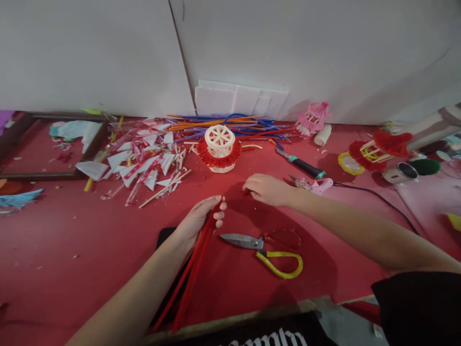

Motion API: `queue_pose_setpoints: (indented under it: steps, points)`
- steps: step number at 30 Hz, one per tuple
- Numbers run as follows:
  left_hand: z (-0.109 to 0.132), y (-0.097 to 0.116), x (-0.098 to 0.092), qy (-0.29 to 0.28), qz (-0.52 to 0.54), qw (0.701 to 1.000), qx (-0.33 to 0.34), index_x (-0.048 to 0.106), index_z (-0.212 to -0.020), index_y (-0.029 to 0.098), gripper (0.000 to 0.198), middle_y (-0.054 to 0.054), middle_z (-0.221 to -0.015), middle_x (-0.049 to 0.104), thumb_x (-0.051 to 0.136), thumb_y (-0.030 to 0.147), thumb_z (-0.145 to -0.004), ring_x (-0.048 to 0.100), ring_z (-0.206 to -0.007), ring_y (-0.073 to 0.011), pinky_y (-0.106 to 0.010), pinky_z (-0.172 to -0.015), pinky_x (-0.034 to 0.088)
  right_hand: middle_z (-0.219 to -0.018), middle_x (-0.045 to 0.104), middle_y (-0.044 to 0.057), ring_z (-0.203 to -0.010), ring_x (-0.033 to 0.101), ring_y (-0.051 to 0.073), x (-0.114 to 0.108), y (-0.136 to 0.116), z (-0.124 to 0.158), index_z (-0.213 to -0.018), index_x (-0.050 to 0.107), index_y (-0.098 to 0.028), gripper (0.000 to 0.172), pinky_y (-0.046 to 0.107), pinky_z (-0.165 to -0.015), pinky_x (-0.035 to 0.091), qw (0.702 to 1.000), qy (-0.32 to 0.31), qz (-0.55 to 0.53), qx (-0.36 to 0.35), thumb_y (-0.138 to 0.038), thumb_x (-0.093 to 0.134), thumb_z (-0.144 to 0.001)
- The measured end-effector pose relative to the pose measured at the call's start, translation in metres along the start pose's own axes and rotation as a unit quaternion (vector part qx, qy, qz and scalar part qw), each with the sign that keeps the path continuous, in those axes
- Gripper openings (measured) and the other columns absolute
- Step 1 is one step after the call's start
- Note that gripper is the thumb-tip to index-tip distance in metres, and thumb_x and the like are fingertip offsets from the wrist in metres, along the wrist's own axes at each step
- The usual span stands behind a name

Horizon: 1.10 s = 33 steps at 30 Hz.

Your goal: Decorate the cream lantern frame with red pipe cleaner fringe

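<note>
My left hand (203,218) is closed round several long red fuzzy stems (194,269), which hang down toward the table's front edge. To its right, my right hand (264,189) is bent low over the red table, with a small red bit at its fingertips that is too small to make out. Scissors (257,241) with one red and one yellow handle lie partly open below my right hand. Behind both hands stands a cream, wheel-topped lantern shape (219,144) with a red fuzzy ring around it. A dark flat object (164,235) lies partly hidden under my left wrist.
Plastic scraps (144,156) and wooden sticks lie at the left, coloured stems (230,126) along the back. A utility knife (302,164) and pink glue gun (320,186) with a black cable are right. Farther right are a red-trimmed model (378,151) and metal can (400,173).
</note>
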<state>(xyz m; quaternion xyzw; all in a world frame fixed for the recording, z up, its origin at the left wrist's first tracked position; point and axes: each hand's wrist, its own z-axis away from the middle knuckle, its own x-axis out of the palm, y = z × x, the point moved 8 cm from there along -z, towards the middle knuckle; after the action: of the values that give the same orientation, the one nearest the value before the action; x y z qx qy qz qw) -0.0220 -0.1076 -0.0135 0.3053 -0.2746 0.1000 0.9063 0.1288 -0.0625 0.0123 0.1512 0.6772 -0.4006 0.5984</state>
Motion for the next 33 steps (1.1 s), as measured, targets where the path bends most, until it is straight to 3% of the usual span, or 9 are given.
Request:
queue_pose_setpoints:
  steps: [3,6,11,15,19,24,33]
  points:
    - [0.000,0.001,0.000,0.006,0.002,1.000,-0.002,0.059,-0.085,0.016,0.015,0.006,-0.063,0.055,0.075,0.017,-0.084,0.047,-0.040,-0.0031,-0.013,-0.042,0.047,-0.102,0.075,0.005,-0.094,0.066,0.016,-0.002,-0.002,-0.005,-0.104,0.071,-0.018,0.019,0.028,-0.087,0.050,1.000,-0.009,-0.014,-0.007,-0.014,0.064,-0.087]
    - [0.001,0.002,0.001,0.012,0.003,1.000,-0.001,0.058,-0.082,0.016,0.017,0.006,-0.062,0.055,0.075,0.017,-0.084,0.047,-0.040,-0.0031,-0.013,-0.041,0.046,-0.100,0.074,0.004,-0.086,0.065,0.014,-0.015,0.018,-0.016,-0.108,0.071,-0.019,0.019,0.026,-0.081,0.049,0.999,0.013,0.002,0.033,-0.024,0.059,-0.094]
    - [0.002,0.003,0.000,0.014,0.006,1.000,0.004,0.059,-0.083,0.016,0.018,0.006,-0.061,0.052,0.077,0.017,-0.083,0.046,-0.041,-0.0033,-0.013,-0.041,0.045,-0.109,0.067,0.017,-0.104,0.056,0.027,-0.043,0.076,-0.040,-0.109,0.070,-0.010,0.027,0.040,-0.091,0.043,0.983,0.075,0.097,0.138,-0.015,0.048,-0.094]
    - [0.001,0.003,-0.001,0.014,0.007,1.000,0.010,0.058,-0.082,0.016,0.021,0.007,-0.060,0.051,0.079,0.019,-0.081,0.046,-0.041,-0.0033,-0.013,-0.042,0.045,-0.114,0.063,0.022,-0.110,0.048,0.032,-0.047,0.089,-0.056,-0.103,0.072,-0.008,0.029,0.042,-0.091,0.039,0.978,0.058,0.147,0.137,-0.016,0.045,-0.096]
    - [0.001,0.004,-0.002,0.017,0.008,1.000,0.009,0.058,-0.080,0.015,0.021,0.006,-0.060,0.052,0.079,0.018,-0.081,0.046,-0.041,-0.0032,-0.013,-0.041,0.046,-0.115,0.063,0.023,-0.111,0.047,0.032,-0.045,0.085,-0.064,-0.105,0.072,-0.006,0.034,0.042,-0.092,0.037,0.979,0.034,0.166,0.116,-0.018,0.040,-0.098]
    - [0.002,0.004,-0.002,0.023,0.012,1.000,0.011,0.058,-0.081,0.015,0.019,0.005,-0.062,0.055,0.077,0.017,-0.083,0.047,-0.040,-0.0031,-0.013,-0.040,0.046,-0.111,0.066,0.020,-0.105,0.051,0.029,-0.037,0.071,-0.061,-0.102,0.073,-0.007,0.027,0.039,-0.090,0.038,0.984,0.000,0.155,0.087,-0.019,0.050,-0.094]
    - [-0.003,0.002,-0.006,0.019,0.021,0.999,0.025,0.056,-0.083,0.017,0.022,0.005,-0.065,0.056,0.078,0.017,-0.081,0.049,-0.043,-0.0037,-0.013,-0.043,0.048,-0.103,0.070,0.009,-0.093,0.064,0.017,-0.011,0.001,-0.016,-0.101,0.073,-0.015,0.021,0.028,-0.081,0.044,0.992,-0.074,0.073,0.067,-0.022,0.053,-0.097]
